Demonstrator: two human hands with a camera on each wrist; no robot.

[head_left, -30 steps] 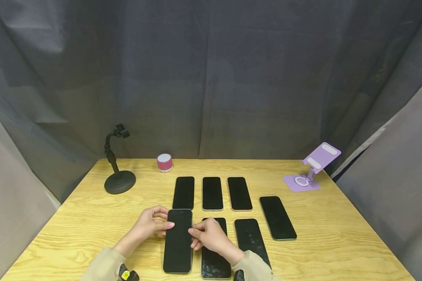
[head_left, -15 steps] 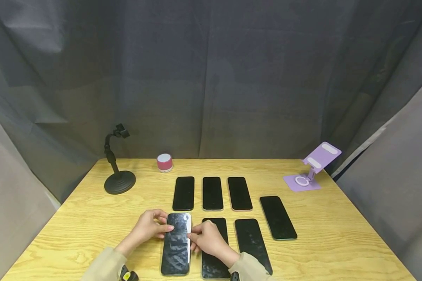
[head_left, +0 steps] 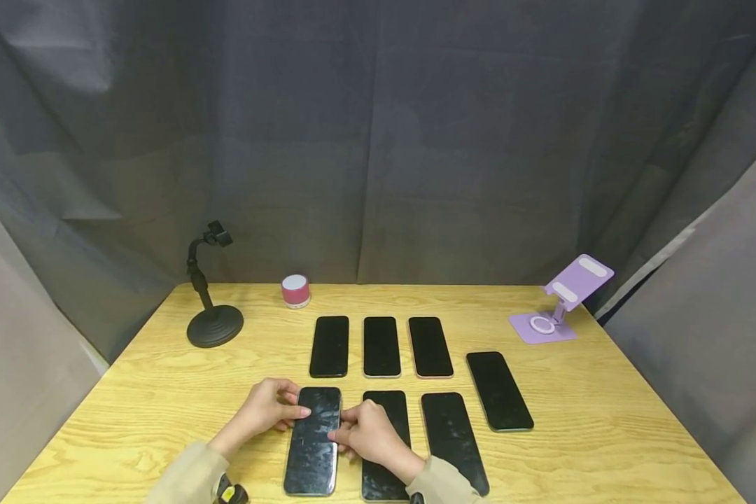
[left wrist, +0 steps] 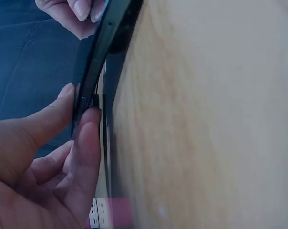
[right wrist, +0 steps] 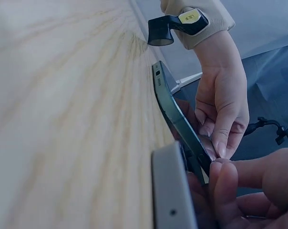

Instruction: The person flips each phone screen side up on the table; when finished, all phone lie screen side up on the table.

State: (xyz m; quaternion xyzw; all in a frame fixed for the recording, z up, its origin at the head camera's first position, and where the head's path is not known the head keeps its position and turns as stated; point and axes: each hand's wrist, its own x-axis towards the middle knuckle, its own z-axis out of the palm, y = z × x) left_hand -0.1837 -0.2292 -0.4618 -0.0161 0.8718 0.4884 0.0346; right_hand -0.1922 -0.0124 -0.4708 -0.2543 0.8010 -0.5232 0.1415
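Observation:
A black-screened smartphone (head_left: 313, 441) is held between both hands at the front left of the table. My left hand (head_left: 269, 406) pinches its left edge, thumb on the screen and fingers behind, as the left wrist view shows. On its right edge, my right hand (head_left: 372, 430) pinches with thumb and fingers. In the right wrist view the phone (right wrist: 180, 119) is tilted, its green side edge facing the camera. I cannot tell whether its near end touches the table. Beneath my right hand lies another phone (head_left: 384, 479), partly covered by the hand and wrist.
Behind lie three phones (head_left: 330, 346) in a row; two more phones (head_left: 455, 437) lie to the right. A black stand (head_left: 215, 326) and a pink speaker (head_left: 295, 292) are at the back left. A purple folding stand (head_left: 557, 308) occupies the back right of the wooden table (head_left: 605, 420).
The held phone has moved slightly toward the table's front and left, and reflections now show on its screen. Both hands have come with it, and my right thumb sits lower along its edge.

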